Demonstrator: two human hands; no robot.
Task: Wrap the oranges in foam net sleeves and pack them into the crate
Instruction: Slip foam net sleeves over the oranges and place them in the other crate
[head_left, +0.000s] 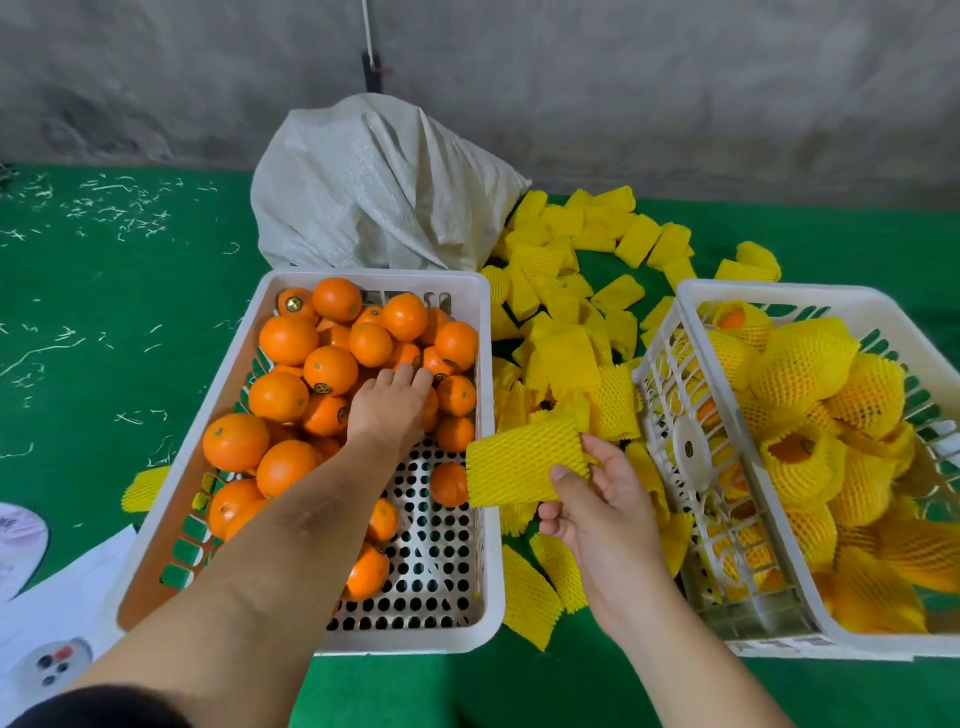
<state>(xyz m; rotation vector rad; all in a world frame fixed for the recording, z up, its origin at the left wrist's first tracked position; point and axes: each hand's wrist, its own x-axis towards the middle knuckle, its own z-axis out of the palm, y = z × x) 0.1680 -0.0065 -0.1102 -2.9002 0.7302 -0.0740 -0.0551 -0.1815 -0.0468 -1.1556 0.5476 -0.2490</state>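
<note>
The right crate (852, 306) is cut off by the frame's right edge. Beside it, in the left crate (374, 278), the orange under the left hand (387, 410) is mostly hidden.

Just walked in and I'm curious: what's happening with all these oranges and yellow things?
A person is packing fruit. The left hand reaches into the left crate onto the bare oranges. The right hand pinches one yellow foam sleeve, still empty. More sleeves lie piled between the crates. The right crate already holds many wrapped oranges.
</note>
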